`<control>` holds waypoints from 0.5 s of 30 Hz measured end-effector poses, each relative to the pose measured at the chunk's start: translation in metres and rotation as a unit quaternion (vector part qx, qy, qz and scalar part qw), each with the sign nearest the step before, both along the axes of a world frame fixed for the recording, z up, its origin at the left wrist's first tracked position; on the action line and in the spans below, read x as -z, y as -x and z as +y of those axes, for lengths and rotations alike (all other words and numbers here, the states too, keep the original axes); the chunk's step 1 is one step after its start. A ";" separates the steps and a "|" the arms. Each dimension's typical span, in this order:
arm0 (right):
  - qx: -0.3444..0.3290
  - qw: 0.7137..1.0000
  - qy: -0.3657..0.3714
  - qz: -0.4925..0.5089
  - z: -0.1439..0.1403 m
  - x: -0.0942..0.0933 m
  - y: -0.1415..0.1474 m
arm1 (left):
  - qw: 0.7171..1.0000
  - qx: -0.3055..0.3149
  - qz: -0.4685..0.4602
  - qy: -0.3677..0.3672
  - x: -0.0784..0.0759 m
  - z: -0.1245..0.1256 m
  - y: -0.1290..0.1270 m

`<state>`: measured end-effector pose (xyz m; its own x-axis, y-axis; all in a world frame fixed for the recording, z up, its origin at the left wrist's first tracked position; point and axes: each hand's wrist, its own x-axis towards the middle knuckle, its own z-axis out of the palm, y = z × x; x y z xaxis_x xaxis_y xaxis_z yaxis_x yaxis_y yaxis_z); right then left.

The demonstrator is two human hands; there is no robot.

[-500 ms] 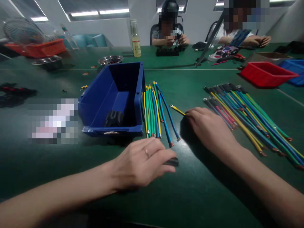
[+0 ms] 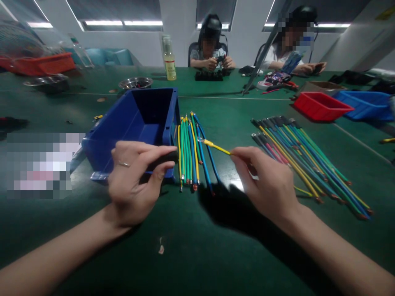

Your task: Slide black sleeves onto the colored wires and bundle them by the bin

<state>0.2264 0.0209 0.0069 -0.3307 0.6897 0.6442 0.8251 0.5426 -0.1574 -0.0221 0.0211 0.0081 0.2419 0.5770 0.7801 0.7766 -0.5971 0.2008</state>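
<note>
While blue bin (image 2: pixel 138 123) sits at bench left, left hand (image 2: pixel 135 181) pinches black sleeve (image 2: pixel 168 157); mid bundle (image 2: pixel 191 152) lies plain; right hand (image 2: pixel 268 185) pinches yellow wire (image 2: pixel 216 146), not yet sleeved; sleeved wires (image 2: pixel 302 156) far right, so prob. partway.

Two blue bins (image 2: pixel 135 119), two red bins (image 2: pixel 321 106), one bottle (image 2: pixel 169 59), two wire bundles (image 2: pixel 191 152)

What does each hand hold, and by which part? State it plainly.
The left hand pinches a short black tube by one end between thumb and fingers. The right hand grips a thin yellow wire partway along, its metal-lug end free.
</note>
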 end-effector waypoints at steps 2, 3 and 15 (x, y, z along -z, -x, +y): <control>-0.041 0.998 -0.034 -0.017 -0.005 -0.002 0.002 | 1.000 0.011 -0.011 0.005 0.002 0.002 0.001; -0.055 0.997 -0.055 -0.025 -0.007 -0.002 0.003 | 1.000 0.019 -0.017 -0.003 0.003 0.003 0.001; -0.112 0.986 -0.120 -0.029 -0.008 -0.005 0.004 | 0.997 0.078 0.002 -0.010 -0.002 0.004 -0.002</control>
<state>0.2220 0.0126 0.0120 -0.4989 0.4255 0.7550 0.6837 0.7286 0.0412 -0.0204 0.0247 0.0097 0.3311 0.5164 0.7897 0.6744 -0.7149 0.1847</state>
